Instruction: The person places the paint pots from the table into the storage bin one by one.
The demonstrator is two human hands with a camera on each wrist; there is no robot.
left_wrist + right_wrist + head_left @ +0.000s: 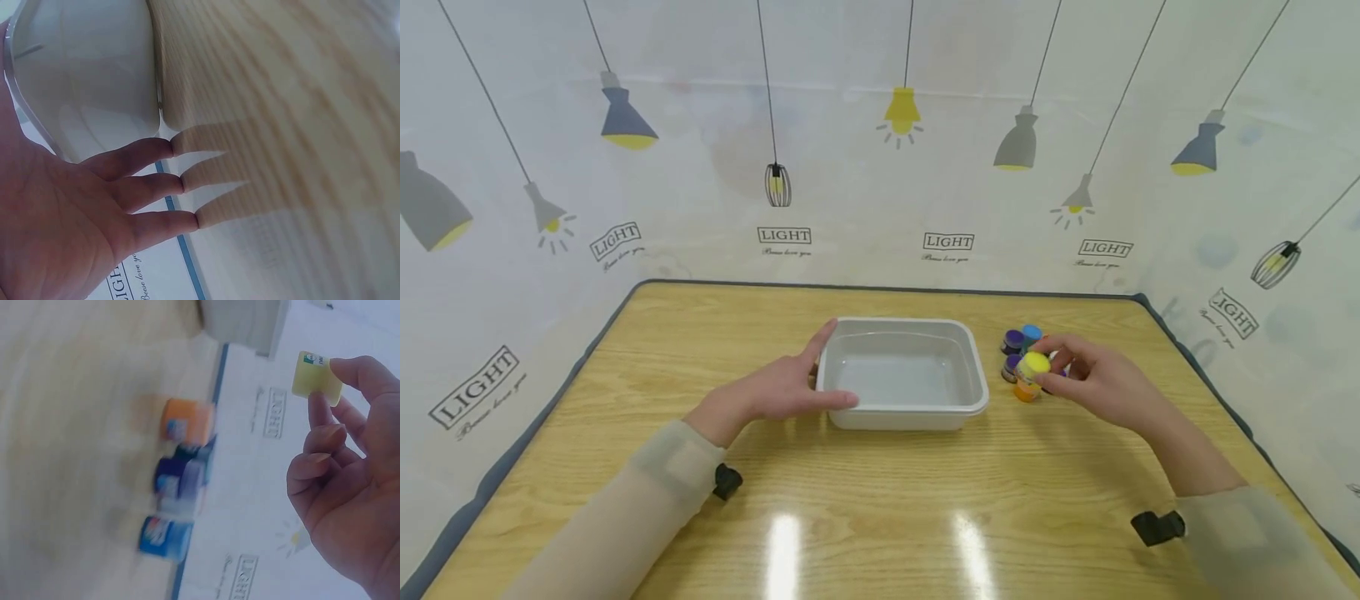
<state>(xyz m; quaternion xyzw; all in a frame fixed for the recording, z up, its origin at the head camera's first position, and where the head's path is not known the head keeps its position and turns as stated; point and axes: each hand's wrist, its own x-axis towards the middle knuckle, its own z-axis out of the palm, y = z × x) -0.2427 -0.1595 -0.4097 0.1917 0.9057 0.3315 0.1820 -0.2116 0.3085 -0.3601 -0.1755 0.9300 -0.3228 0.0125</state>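
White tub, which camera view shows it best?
Head view: the white tub shows its inside and nearly whole rim. The left wrist view catches part of its outer side; the right wrist, only a bit.

Both arms (617, 517) reach forward, the left hand (786, 387) spread, its thumb (831, 401) apart from straight fingers (164, 227), the right hand (1101, 379) pinching, its lower fingers curled toward the palm (350, 506).
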